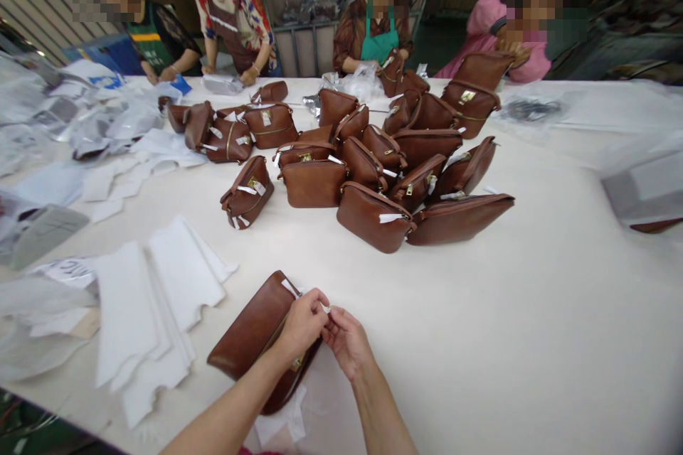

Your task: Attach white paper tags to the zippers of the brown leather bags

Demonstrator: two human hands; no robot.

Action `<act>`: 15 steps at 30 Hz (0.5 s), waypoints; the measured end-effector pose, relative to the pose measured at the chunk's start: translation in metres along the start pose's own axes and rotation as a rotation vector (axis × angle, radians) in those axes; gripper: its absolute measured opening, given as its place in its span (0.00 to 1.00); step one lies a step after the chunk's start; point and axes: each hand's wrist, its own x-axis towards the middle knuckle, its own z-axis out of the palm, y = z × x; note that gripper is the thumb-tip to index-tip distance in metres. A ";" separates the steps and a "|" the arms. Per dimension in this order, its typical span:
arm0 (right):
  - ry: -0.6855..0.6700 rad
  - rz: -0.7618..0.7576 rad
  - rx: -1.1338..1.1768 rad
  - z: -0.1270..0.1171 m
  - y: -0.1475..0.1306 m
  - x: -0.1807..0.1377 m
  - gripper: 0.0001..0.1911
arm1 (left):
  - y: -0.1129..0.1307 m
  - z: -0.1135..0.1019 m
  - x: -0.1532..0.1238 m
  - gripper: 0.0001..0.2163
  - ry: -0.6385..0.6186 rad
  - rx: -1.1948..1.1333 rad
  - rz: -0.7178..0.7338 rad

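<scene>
A brown leather handbag (250, 334) lies flat on the white table (533, 341) right in front of me. My left hand (303, 320) rests over its right edge with fingers pinched on a small white paper strip (324, 307). My right hand (346, 340) meets it, fingers curled and pinching the same strip. Another white strip (289, 288) sits on the bag's top corner. A white sheet (282, 423) lies partly under the bag.
A pile of several brown handbags (373, 170) fills the table's middle. White foam sheets (154, 313) and plastic wrap (48, 128) lie at the left. Several people work along the far edge. A plastic-wrapped item (645, 188) sits at the right.
</scene>
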 end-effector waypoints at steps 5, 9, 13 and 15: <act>-0.002 -0.017 -0.032 -0.001 -0.001 0.000 0.20 | -0.003 0.001 0.001 0.10 -0.004 -0.011 -0.003; -0.008 -0.067 -0.075 0.001 -0.001 -0.002 0.19 | -0.003 0.001 0.001 0.09 -0.007 -0.027 0.001; 0.003 -0.170 -0.117 0.003 0.001 -0.003 0.19 | -0.004 0.001 0.001 0.09 0.000 -0.043 0.012; 0.019 -0.212 -0.131 0.003 0.002 -0.003 0.19 | -0.004 0.002 0.000 0.08 0.005 -0.052 0.017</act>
